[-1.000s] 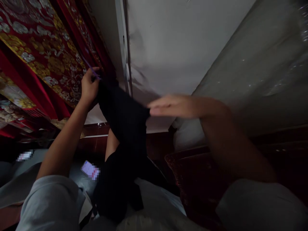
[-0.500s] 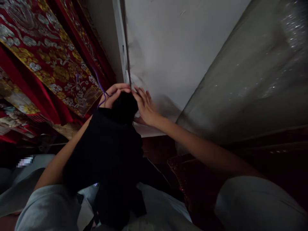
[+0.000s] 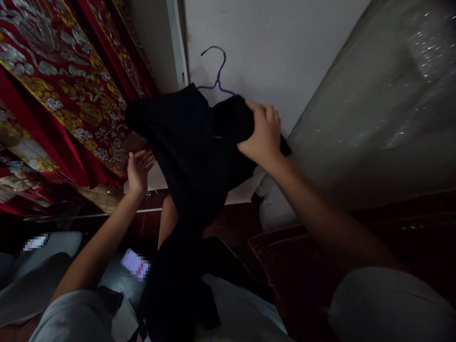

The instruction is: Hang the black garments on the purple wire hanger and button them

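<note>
A black garment (image 3: 199, 142) hangs on a purple wire hanger (image 3: 218, 78), whose hook sticks up out of its neck opening. My right hand (image 3: 263, 133) grips the garment at its right shoulder, thumb in front and fingers behind. Off to the left, my left hand (image 3: 140, 171) is apart from the cloth, fingers spread and nothing in them. It is just below the garment's left sleeve end. More black cloth (image 3: 178, 285) lies over my lap; whether it joins the garment I cannot tell.
Red embroidered fabric (image 3: 85, 104) hangs at the left. A pale panel (image 3: 263, 47) stands ahead, with plastic-wrapped material (image 3: 363, 118) at its right. A lit phone (image 3: 134, 263) lies at lower left beside a dark phone-like object (image 3: 109, 298). Dark carved wood (image 3: 320, 266) is at lower right.
The garment has risen and spread out, and the hanger's hook now stands upright above it. My left hand has come off it and moved down left; my right hand has shifted right.
</note>
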Demonstrator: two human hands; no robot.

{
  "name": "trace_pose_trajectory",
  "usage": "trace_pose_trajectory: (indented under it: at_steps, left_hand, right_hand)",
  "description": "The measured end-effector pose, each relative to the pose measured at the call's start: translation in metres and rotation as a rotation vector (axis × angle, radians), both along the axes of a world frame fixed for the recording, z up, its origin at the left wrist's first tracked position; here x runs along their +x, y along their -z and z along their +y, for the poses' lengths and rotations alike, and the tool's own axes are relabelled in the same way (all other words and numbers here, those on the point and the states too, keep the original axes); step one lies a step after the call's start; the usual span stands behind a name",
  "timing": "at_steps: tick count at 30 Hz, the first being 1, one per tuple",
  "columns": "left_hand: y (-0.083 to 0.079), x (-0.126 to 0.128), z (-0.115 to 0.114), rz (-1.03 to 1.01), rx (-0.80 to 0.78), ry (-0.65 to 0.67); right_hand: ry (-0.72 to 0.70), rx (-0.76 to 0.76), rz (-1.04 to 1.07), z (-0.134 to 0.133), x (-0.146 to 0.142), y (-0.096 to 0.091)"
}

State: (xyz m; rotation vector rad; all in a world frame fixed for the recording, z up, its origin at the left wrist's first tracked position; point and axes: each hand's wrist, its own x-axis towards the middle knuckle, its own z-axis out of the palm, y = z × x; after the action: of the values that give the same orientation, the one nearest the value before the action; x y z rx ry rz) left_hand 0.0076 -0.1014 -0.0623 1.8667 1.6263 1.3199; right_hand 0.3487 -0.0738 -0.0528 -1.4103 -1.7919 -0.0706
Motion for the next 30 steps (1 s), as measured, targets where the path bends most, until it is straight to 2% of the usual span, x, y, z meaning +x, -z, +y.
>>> trace_pose_trajectory:
  at_steps: [2, 4, 5, 6, 9, 10, 12, 16, 18, 21, 24, 27, 30]
  left_hand:
    - [0.008, 0.0, -0.007, -0.051, 0.143, -0.13]
    - [0.015, 0.01, -0.018, 0.082, 0.312, -0.237]
    - [0.018, 0.017, -0.025, 0.193, 0.363, -0.208]
    - [0.019, 0.026, -0.032, 0.313, 0.379, -0.117]
    - [0.023, 0.055, -0.047, 0.589, 0.227, 0.25]
    - [0.024, 0.064, -0.049, 0.648, 0.143, 0.309]
    - [0.028, 0.078, -0.047, 0.741, 0.0, 0.262]
    - [0.038, 0.086, -0.033, 0.923, -0.227, 0.004]
    - [0.044, 0.084, -0.031, 0.945, -0.307, -0.009]
    - [0.053, 0.083, -0.042, 0.883, -0.307, 0.098]
    - [0.069, 0.09, -0.064, 0.691, -0.229, 0.167]
    - [0.094, 0.106, -0.085, 0.357, -0.071, 0.204]
    - [0.12, 0.126, -0.1, 0.034, 0.081, 0.2]
  right_hand:
    - [0.021, 0.0, -0.01, 0.003, -0.001, -0.019]
    - [-0.004, 0.002, -0.068, 0.004, -0.008, -0.035]
    - [-0.031, 0.006, -0.104, 0.003, -0.013, -0.04]
    - [-0.064, 0.013, -0.136, 0.002, -0.018, -0.042]
    - [-0.141, 0.042, -0.178, -0.002, -0.027, -0.036]
    - [-0.148, 0.059, -0.176, -0.003, -0.027, -0.03]
    - [-0.152, 0.093, -0.171, -0.002, -0.023, -0.017]
    - [-0.204, 0.131, -0.189, 0.007, -0.005, -0.001]
    - [-0.24, 0.14, -0.197, 0.011, 0.003, 0.001]
    - [-0.326, 0.148, -0.181, 0.001, 0.002, 0.003]
    - [-0.449, 0.159, -0.007, -0.033, -0.019, 0.02]
    - [-0.499, 0.077, 0.368, -0.079, -0.054, 0.062]
    - [-0.351, -0.184, 0.726, -0.115, -0.083, 0.111]
